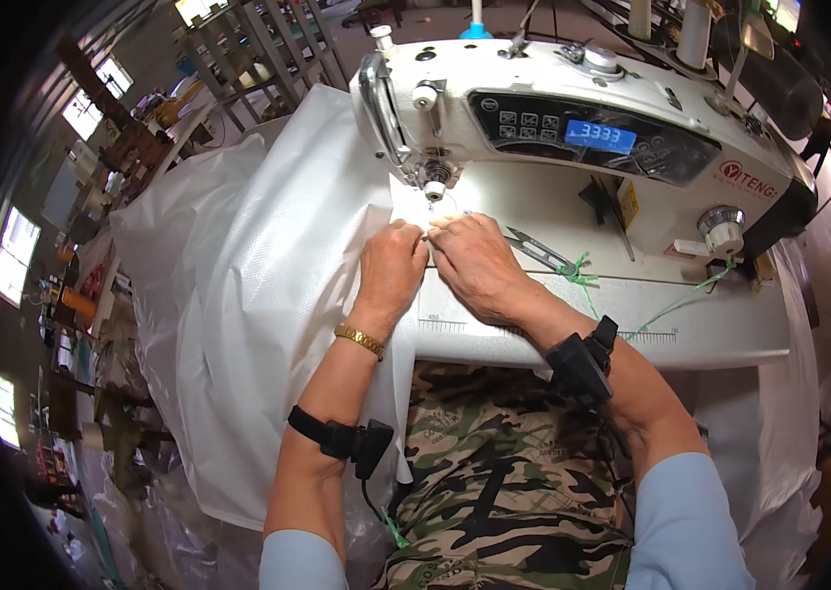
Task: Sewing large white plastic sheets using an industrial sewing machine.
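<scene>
A large white woven plastic sheet [268,226] hangs over the left side of a white sewing machine [573,118]. Its edge runs in under the needle area [433,192], which a lamp lights brightly. Just in front of the needle, my left hand [391,265] is closed with its fingertips pinching the edge of the sheet. Beside it, my right hand [479,258] is curled and closed on the same edge, its thumb near my left fingers. The exact grip of the fingertips is partly hidden. Thread snips [543,253] lie on the machine bed right of my right hand.
A green string [666,305] ties the snips to the machine near its handwheel [722,231]. Ruler marks line the front of the bed [612,339]. Thread cones [693,34] stand at the back right. A metal rack [248,59] is behind the sheet.
</scene>
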Available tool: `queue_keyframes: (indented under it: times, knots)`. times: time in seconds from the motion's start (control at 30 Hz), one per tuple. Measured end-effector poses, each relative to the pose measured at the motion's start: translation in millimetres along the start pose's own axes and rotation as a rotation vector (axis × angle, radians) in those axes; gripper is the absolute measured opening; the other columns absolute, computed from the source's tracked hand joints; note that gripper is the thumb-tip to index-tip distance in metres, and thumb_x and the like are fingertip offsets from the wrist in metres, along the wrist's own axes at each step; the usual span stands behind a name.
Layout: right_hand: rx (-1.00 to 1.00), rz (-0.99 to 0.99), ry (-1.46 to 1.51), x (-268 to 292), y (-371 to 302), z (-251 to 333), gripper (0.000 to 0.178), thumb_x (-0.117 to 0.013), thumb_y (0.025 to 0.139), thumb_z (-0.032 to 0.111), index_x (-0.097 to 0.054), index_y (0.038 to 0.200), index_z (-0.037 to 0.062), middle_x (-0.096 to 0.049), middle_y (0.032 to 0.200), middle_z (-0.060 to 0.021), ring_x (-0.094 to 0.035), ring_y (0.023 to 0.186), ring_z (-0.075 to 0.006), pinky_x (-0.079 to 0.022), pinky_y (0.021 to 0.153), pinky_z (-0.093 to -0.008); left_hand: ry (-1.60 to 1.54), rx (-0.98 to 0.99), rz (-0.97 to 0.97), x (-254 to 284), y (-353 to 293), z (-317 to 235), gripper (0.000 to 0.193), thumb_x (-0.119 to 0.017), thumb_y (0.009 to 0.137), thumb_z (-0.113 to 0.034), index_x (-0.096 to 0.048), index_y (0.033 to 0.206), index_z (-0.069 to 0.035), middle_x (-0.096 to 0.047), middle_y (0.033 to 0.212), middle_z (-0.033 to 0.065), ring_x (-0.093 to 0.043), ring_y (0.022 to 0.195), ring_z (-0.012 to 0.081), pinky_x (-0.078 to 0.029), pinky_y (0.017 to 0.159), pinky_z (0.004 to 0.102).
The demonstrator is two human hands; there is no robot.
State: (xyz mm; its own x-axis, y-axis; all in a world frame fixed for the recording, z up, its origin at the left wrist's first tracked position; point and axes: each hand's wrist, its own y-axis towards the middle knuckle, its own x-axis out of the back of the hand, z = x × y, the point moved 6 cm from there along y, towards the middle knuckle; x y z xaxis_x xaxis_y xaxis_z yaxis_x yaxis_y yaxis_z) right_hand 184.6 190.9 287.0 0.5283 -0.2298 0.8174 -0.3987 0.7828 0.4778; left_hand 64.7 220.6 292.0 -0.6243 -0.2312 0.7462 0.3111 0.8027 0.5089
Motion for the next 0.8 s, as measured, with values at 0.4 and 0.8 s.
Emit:
queue_keyframes:
  times: [0.4,0.8]
  knots:
    - [-0.329,-0.368,0.434,24.0,18.7,-43.5,0.026,-0.060,0.092,0.021,-0.064,0.105,-0.0014,-0.067,0.089,-0.0240,-0.063,0.084,-0.0431,-0.050,0.074,-0.0454,0.031,-0.034,-0.022,1.9,-4.9,-2.0,0.010,-0.061,0.079,-0.004,-0.066,0.085,0.003,-0.063,0.080,0.0185,-0.062,0.074,0.0380,-0.049,0.070,0.0451]
    - [-0.143,-0.483,0.087,32.0,23.1,-41.8,0.014,-0.064,0.090,0.016,-0.068,0.092,0.0035,-0.068,0.087,-0.0164,-0.065,0.081,-0.0362,-0.053,0.069,-0.0410,0.040,-0.045,-0.017,1.6,-5.0,-4.0,0.010,-0.061,0.079,-0.003,-0.066,0.085,0.004,-0.063,0.079,0.0182,-0.062,0.073,0.0360,-0.049,0.069,0.0431]
